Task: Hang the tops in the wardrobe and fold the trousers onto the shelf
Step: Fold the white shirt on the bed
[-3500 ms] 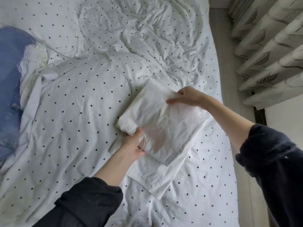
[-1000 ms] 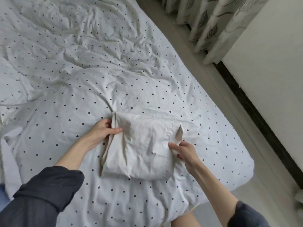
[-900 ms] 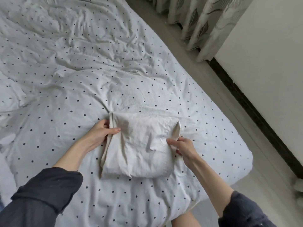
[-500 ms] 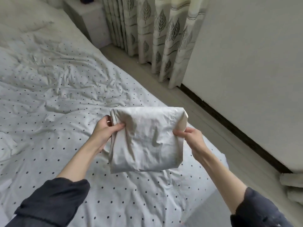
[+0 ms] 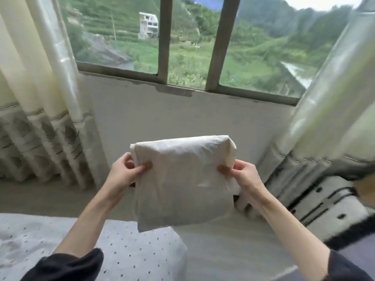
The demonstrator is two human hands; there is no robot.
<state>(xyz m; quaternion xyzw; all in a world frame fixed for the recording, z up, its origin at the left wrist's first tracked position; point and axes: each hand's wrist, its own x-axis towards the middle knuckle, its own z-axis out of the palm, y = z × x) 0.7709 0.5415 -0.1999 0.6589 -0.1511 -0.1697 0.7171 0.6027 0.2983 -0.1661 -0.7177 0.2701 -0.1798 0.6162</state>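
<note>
Both hands up in front of the window [image 5: 192,43], and the folded white trousers [image 5: 182,183] hang in the air between them, above the corner of the dotted bed [image 5: 125,250]. Left hand [image 5: 123,173] pinches the left edge, right hand [image 5: 241,175] grips the right edge, curtains [image 5: 46,118] either side.

A barred window [image 5: 192,43] faces green hillsides and a white building [image 5: 147,25]. Curtains [image 5: 46,110] hang at both sides. A dotted bedsheet [image 5: 129,250] occupies the lower left.
</note>
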